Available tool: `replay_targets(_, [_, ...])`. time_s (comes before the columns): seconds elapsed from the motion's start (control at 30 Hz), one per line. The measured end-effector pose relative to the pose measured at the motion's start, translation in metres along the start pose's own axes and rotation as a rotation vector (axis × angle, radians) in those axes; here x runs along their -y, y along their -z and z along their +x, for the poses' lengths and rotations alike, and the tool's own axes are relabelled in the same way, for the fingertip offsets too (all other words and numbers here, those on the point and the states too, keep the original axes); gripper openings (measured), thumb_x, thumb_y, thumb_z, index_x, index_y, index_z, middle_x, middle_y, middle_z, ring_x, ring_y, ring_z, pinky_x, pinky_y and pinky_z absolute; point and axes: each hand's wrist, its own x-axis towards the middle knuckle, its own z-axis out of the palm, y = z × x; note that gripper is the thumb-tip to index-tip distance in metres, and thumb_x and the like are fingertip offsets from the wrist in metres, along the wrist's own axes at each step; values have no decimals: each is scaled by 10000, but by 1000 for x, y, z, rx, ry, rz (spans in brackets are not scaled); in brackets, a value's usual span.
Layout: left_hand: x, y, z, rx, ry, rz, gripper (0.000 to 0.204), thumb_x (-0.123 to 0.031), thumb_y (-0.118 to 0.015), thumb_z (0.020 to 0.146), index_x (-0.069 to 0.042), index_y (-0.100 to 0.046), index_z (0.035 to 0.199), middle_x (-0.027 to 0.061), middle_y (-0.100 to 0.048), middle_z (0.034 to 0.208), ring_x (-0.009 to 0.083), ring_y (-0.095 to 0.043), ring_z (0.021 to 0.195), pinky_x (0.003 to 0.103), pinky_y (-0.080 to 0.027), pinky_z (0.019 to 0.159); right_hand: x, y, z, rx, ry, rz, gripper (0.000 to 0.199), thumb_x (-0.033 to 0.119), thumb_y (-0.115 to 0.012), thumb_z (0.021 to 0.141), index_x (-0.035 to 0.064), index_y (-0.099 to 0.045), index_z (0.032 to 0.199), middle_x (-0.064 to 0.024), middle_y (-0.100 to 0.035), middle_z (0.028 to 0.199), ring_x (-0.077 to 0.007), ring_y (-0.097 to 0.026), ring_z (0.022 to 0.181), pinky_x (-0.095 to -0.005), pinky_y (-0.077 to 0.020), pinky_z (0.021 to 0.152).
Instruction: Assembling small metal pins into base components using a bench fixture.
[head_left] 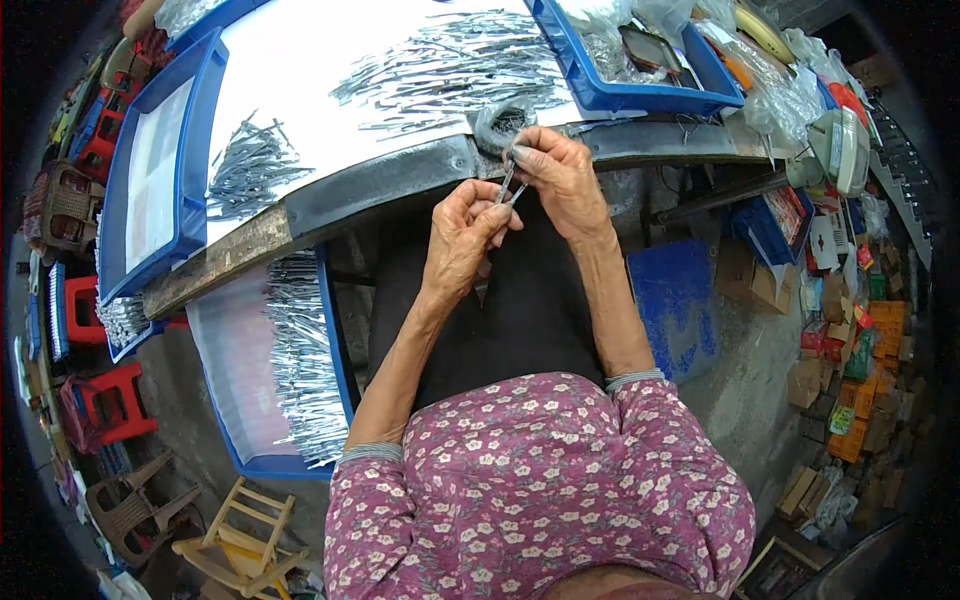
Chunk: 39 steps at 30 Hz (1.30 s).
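Close together at the table's front edge, my two hands work on slim, V-shaped metal strips (507,183), perhaps one folded piece. My left hand (460,238) pinches their lower end between thumb and fingers. The thumb and forefinger of my right hand (562,182) close on the upper end. Just behind the fingers, a round, ring-like dish (503,128) with small dark bits in it sits on the edge. Beyond it spreads a large heap of thin silvery strips (455,75) on the white tabletop (300,60). A smaller heap of similar strips (252,165) lies to the left.
Blue-rimmed trays stand at the table's left (203,150) and right (655,100); the right one holds plastic bags. Below the table, another blue tray (335,345) holds many silvery strips. Red stools (120,402), a wooden chair (240,535), cardboard boxes (750,275) and orange crates (850,430) surround me.
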Motion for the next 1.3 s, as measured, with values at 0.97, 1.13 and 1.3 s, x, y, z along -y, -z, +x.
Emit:
replay_targets(0.97, [-27,28,-5,-54,-65,147,221,-67,-572,804,16,-549,1008,36,-608,758,37,-484,585,151,-384,531,-17,9,52,-195,260,-1223,200,159,-557,744,-16,-593,834,-179,-604,783,-309,-596,745,-357,-451,662])
replay_targets(1.13, [-48,32,15,-125,-183,298,202,-51,-568,795,32,-562,979,12,-580,726,37,-490,590,160,-391,527,-21,10,54,-185,274,-1221,180,163,-560,730,-14,-576,760,-159,-580,699,-281,-584,658,-357,-440,608])
replay_targets(1.3, [-59,47,65,-214,-280,554,206,-38,-543,761,44,-581,947,45,-574,685,82,-508,617,218,-428,546,-17,4,51,-241,168,-1093,200,186,-536,733,-7,-581,753,-158,-575,672,-282,-572,620,-354,-436,582])
